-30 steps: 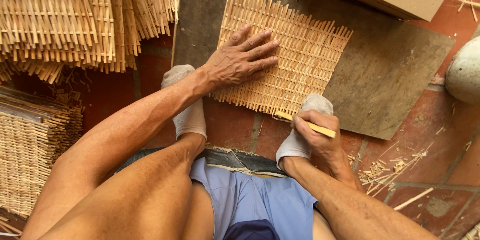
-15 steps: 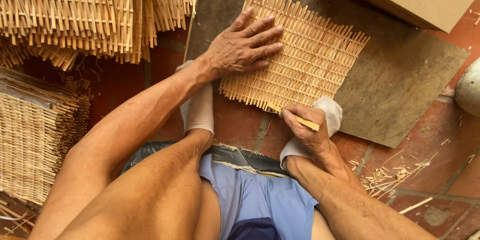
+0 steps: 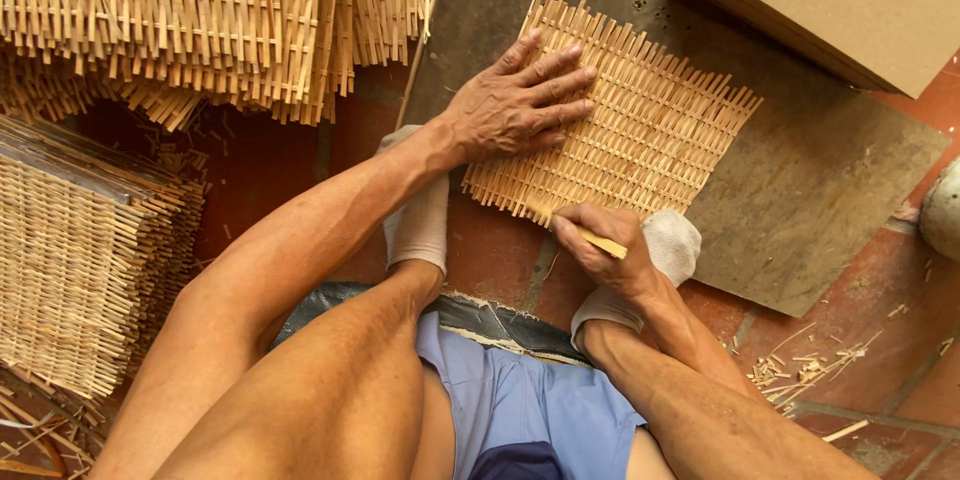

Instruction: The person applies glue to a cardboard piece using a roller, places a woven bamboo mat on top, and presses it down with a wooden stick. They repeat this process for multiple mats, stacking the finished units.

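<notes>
Change: since the earlier frames the view has shifted, so the woven mat sits further right; the left hand has stayed flat on it, and the right hand has moved from the mat's near right corner to the middle of its near edge.
Floor (image 3: 880, 280): red tiles, littered with short cane offcuts (image 3: 800, 365) at lower right.
Stacks: finished woven mats are piled at upper left (image 3: 200, 20) and at the left edge (image 3: 80, 260).
Board (image 3: 830, 180): a dark, worn flat sheet lying on the floor, carrying the mat; a cardboard box (image 3: 850, 0) lies across its far corner.
Woven mat (image 3: 650, 130): pale cane lattice, lying flat on the board, its near edge overhanging towards the feet.
Feet: in grey socks, one under the left wrist (image 3: 420, 225), one just beside the right hand (image 3: 672, 245).
Left hand (image 3: 515, 105): released, palm down, fingers spread, pressing on the mat's left part.
Right hand (image 3: 600, 250): clenched round a short yellowish stick (image 3: 603, 241), held at the mat's near edge.
</notes>
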A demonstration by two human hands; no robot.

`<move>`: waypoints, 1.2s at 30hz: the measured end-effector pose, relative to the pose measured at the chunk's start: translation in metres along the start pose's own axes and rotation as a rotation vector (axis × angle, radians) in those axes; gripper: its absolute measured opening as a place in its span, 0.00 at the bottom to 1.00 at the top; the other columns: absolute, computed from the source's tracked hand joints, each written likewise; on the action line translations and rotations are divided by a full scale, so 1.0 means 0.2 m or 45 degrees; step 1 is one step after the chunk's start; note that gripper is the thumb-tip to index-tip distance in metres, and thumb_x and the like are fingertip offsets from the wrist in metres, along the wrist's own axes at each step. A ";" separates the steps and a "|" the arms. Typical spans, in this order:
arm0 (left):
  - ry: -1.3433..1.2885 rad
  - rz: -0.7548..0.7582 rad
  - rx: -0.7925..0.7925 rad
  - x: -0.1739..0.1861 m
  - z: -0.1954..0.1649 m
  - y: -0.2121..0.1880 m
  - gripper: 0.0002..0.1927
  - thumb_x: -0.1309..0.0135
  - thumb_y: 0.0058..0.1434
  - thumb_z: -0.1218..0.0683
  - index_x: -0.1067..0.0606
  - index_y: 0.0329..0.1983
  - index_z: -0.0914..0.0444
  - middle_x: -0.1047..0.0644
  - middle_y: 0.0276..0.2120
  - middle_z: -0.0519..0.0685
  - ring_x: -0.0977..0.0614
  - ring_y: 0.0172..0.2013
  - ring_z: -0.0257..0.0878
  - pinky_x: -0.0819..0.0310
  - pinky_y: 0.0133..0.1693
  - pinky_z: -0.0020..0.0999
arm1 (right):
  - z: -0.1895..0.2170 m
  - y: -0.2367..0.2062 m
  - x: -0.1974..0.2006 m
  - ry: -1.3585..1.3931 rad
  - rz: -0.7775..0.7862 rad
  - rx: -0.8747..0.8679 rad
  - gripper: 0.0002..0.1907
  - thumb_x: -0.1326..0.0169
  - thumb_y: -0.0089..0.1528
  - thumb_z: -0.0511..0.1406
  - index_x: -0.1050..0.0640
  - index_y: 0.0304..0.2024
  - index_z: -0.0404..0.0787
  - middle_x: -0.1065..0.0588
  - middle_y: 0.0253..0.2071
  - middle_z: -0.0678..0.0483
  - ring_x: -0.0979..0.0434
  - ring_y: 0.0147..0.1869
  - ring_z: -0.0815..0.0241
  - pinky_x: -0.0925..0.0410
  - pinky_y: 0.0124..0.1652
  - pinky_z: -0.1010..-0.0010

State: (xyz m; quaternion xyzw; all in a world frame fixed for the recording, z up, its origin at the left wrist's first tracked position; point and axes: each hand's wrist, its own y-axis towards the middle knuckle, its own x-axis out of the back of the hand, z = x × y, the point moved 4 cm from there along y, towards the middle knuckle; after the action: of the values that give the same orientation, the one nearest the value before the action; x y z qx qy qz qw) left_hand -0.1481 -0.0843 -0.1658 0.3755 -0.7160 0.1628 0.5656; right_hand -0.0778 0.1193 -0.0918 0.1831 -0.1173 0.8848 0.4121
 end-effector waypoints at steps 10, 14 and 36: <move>-0.067 0.022 0.026 -0.01 0.01 0.01 0.29 0.61 0.77 0.33 0.40 0.78 0.42 0.48 0.79 0.41 0.55 0.77 0.39 0.76 0.75 0.49 | -0.01 0.04 -0.03 0.127 0.067 0.046 0.04 0.43 0.65 0.31 0.20 0.38 0.34 0.19 0.32 0.53 0.18 0.33 0.64 0.26 0.34 0.75; -0.072 0.046 0.053 -0.01 0.00 0.01 0.29 0.61 0.76 0.32 0.40 0.77 0.41 0.48 0.79 0.41 0.54 0.77 0.39 0.76 0.75 0.49 | -0.01 0.04 -0.04 0.099 0.063 0.009 0.05 0.42 0.65 0.31 0.20 0.38 0.34 0.19 0.32 0.53 0.18 0.33 0.64 0.26 0.34 0.74; -0.017 0.080 0.052 0.01 0.01 0.02 0.30 0.59 0.74 0.34 0.39 0.77 0.43 0.47 0.78 0.42 0.54 0.77 0.41 0.75 0.74 0.51 | -0.02 0.17 -0.13 0.195 0.087 0.019 0.06 0.42 0.66 0.34 0.19 0.37 0.36 0.19 0.29 0.55 0.19 0.31 0.68 0.27 0.32 0.76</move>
State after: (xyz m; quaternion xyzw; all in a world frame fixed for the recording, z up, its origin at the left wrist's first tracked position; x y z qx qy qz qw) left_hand -0.1521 -0.0839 -0.1637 0.3653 -0.7278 0.1925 0.5475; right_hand -0.0892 0.0816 -0.1093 0.1138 -0.0850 0.9106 0.3882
